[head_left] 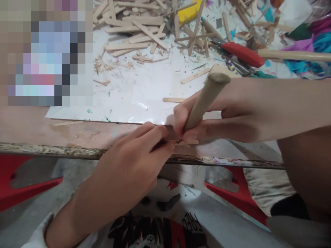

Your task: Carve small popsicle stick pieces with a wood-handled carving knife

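My left hand [134, 158] presses at the front edge of the table, its fingers closed on a small wooden craft stick [192, 141]. One end of that stick shows beyond my fingertips; the rest is covered. Closed round a tool with a thick round wooden handle [205, 100], my right hand [217, 129] keeps it tilted, butt end up. A small dark tip seems to meet the stick between my two hands, but its shape is mostly hidden. Another craft stick [172, 100] lies just behind my right hand's fingers.
A heap of craft sticks [134, 27] covers the back of a white sheet [139, 86], with wood shavings around it. At the back right lie a red-handled tool [243, 53], a long wooden rod [294, 55] and coloured scraps. Red chair parts [238, 199] show below the table edge.
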### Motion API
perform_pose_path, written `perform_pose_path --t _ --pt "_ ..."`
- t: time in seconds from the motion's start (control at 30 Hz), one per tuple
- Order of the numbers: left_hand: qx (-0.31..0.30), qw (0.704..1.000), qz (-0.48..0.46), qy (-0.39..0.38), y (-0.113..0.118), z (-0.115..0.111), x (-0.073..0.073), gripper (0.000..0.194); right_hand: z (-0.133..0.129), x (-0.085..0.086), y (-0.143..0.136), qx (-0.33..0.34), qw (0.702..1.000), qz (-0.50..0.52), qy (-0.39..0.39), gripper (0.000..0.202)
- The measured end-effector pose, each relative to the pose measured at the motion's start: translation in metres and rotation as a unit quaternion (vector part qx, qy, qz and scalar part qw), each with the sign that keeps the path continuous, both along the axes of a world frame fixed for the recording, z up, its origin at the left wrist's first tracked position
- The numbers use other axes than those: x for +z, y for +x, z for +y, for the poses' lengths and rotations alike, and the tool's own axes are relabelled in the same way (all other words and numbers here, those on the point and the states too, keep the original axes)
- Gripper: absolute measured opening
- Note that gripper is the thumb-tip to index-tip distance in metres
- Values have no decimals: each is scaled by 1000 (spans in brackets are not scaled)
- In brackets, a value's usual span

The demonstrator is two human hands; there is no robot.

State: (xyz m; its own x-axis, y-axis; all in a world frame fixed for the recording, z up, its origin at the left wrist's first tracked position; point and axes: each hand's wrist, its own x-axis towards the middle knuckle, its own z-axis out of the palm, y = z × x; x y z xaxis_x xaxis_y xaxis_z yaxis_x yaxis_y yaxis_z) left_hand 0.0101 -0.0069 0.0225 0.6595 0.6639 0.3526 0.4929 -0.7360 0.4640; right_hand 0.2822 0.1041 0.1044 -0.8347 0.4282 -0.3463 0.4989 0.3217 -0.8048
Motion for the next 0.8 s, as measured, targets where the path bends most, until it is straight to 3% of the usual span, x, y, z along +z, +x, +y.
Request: perform_pose_path --t 0.17,0.3,0.37,0.53,0.8 --pt "-13 1000 8 -13 -1 0 -5 37 -26 1 17 -85 994 25 56 28" --pt "-19 1000 9 -2 -3 2 -7 35 -54 -4 27 -215 962 59 156 23" --pt "-21 1000 14 14 -3 3 -6 37 -67 -9 27 -257 951 67 161 16" --pt "-20 1000 12 21 -2 2 -7 38 -88 -22 24 -278 948 83 129 16" --pt "-11 1000 -4 -4 -4 -2 -11 37 -101 -25 30 -316 935 104 120 15"
